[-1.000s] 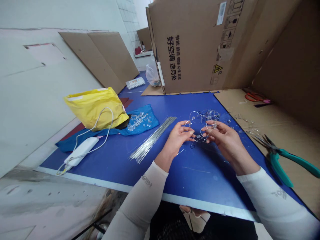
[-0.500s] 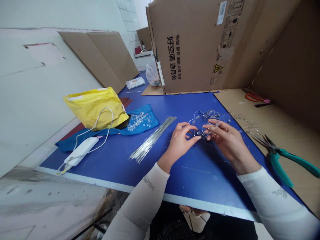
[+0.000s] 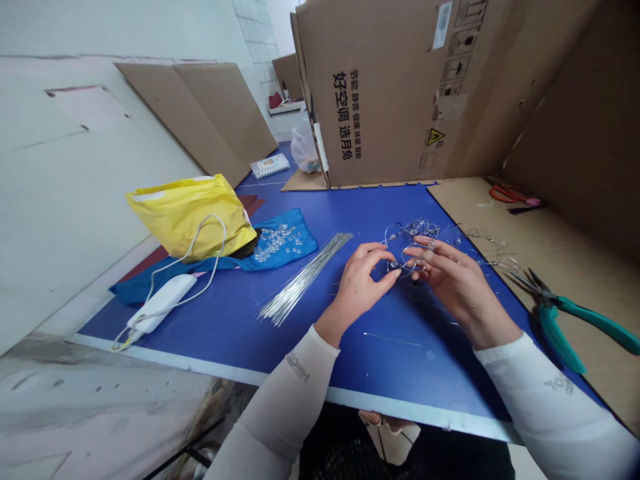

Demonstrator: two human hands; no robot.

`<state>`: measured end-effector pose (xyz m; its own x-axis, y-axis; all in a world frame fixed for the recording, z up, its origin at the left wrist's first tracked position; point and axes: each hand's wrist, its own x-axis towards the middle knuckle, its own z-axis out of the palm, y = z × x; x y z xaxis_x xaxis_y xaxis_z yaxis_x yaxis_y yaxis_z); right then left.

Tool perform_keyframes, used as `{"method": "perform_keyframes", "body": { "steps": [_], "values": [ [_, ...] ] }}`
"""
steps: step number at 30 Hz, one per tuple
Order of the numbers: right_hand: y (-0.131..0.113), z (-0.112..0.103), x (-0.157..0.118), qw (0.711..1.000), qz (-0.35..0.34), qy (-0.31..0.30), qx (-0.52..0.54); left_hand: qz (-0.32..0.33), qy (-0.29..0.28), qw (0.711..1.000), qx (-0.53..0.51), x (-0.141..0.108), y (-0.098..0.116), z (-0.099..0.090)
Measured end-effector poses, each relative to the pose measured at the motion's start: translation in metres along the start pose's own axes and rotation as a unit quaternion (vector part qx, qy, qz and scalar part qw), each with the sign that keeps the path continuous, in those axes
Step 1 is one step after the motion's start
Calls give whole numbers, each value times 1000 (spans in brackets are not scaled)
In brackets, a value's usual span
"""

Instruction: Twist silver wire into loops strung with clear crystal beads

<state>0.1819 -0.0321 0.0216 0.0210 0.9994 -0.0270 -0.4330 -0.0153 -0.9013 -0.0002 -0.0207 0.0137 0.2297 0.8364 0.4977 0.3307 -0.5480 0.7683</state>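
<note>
Over the blue table, my left hand (image 3: 363, 290) pinches a clear bead (image 3: 394, 265) between thumb and forefinger. The bead sits on a beaded wire piece (image 3: 406, 275) bent into thin, silvery loops. My right hand (image 3: 457, 287) grips the same piece from the other side, its fingers curled around the loops and partly hiding them. Just beyond my fingers lies a tangle of beaded wire (image 3: 424, 228). To the left of my left hand rests a bundle of straight silvery wires (image 3: 307, 280).
Clear beads (image 3: 277, 241) lie on a blue cloth (image 3: 305, 230) beside a yellow bag (image 3: 195, 217). A white power strip (image 3: 165, 303) with its cord is at left. Green-handled pliers (image 3: 550, 310) and red scissors (image 3: 513, 193) lie on cardboard at right. A large carton (image 3: 395, 93) stands behind.
My left thumb and forefinger have closed together on the bead, where a gap showed before. My right fingers have shifted slightly on the loops; other things stay put.
</note>
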Motion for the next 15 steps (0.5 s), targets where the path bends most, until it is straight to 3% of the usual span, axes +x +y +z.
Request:
{"method": "perform_keyframes", "body": {
  "steps": [9,15],
  "values": [
    [0,-2,2,1000,-4,11,-3,16,-20,1000,-5,2,5,-1],
    [3,-3,2,1000,6,3,16,-77,12,995,-68,3,-1,-2]
  ]
}}
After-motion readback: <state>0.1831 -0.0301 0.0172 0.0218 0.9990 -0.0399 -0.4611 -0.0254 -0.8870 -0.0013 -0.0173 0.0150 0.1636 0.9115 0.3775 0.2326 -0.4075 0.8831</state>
